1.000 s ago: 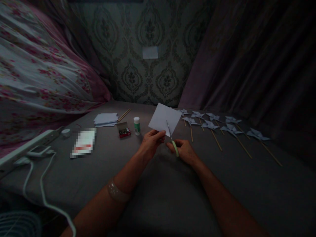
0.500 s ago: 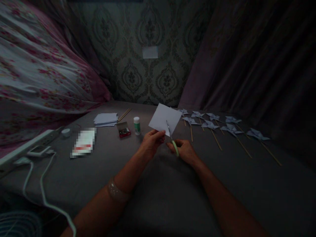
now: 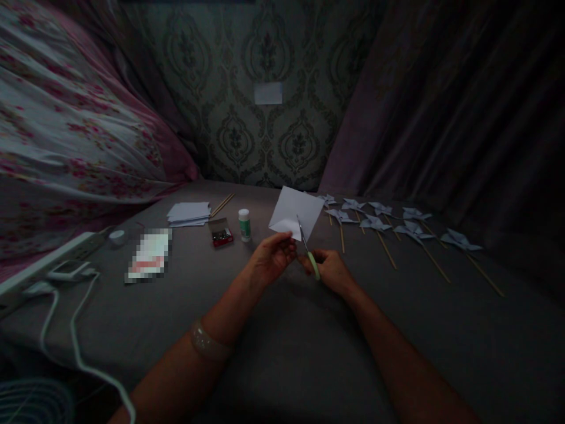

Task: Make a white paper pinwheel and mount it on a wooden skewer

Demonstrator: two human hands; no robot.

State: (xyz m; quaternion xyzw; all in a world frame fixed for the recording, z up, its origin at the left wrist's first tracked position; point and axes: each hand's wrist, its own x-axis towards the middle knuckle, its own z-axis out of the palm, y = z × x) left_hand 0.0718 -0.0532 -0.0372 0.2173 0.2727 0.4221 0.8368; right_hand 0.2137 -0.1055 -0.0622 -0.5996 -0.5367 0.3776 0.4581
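A square sheet of white paper [image 3: 296, 203] is held up over the middle of the table, its lower left part bent upward. My left hand [image 3: 274, 256] is closed on the paper's near edge, thumb on top. My right hand [image 3: 329, 270] grips a pair of scissors [image 3: 313, 265] by the light green handles. The scissors' blades lie over the lower right part of the sheet, pointing away from me; whether they are cutting there I cannot tell.
On the right lie several paper pinwheels [image 3: 414, 231] on wooden sticks. To the left are a glue stick [image 3: 245, 225], a small open box of pins [image 3: 221, 237], stacked paper [image 3: 189, 213], loose sticks [image 3: 223, 204], a blurred packet [image 3: 150, 252] and a power strip [image 3: 53, 259] with white cables.
The paper's lower left part has bent upward, where it was flat before. My left hand has shifted slightly, its fingers turned more into view. The right hand and scissors stay almost still.
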